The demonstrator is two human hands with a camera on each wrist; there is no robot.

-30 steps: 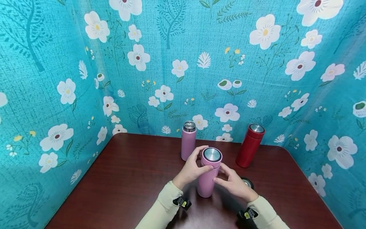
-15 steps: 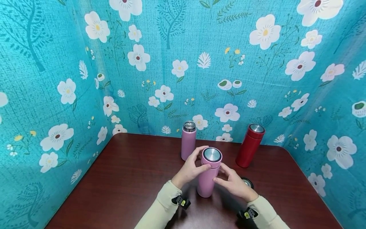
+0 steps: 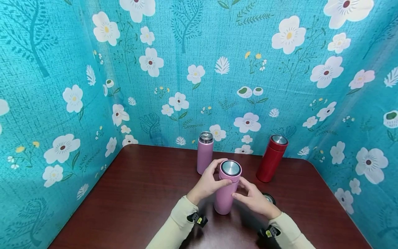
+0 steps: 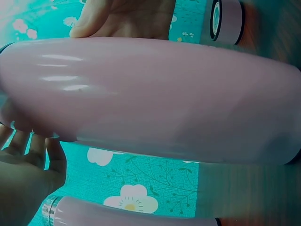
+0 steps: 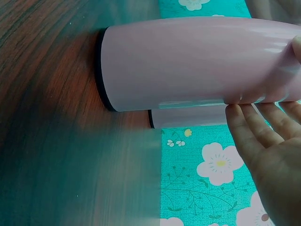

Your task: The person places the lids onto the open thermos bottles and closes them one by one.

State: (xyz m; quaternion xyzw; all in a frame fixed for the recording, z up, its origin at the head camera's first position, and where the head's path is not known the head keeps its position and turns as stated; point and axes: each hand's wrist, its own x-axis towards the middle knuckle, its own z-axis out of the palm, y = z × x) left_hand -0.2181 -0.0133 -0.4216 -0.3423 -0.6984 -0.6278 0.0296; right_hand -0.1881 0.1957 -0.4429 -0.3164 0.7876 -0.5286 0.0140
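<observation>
A pink thermos bottle (image 3: 224, 199) stands upright on the table in front of me, its steel-topped lid (image 3: 231, 168) sitting on its neck. My left hand (image 3: 206, 184) grips it from the left around the lid and upper body, thumb in front and fingers behind. Lower down, my right hand (image 3: 255, 200) holds the body from the right, with its thumb near the front. In the left wrist view, the bottle's body (image 4: 155, 99) lies across the picture between both hands. Fingertips of my right hand (image 5: 277, 155) meet its side in the right wrist view.
Behind to the left stands a second pink thermos (image 3: 204, 157) without a lid, its steel mouth showing. A red thermos (image 3: 272, 159) with its lid on is at the back right. A loose pink lid (image 4: 229, 21) lies on the dark wooden table (image 3: 140, 193). Flowered turquoise cloth (image 3: 171, 62) surrounds the table.
Both hands keep their places on the pink thermos. Only my left thumb shifts slightly along the lid's lower edge; the other things stay where they were.
</observation>
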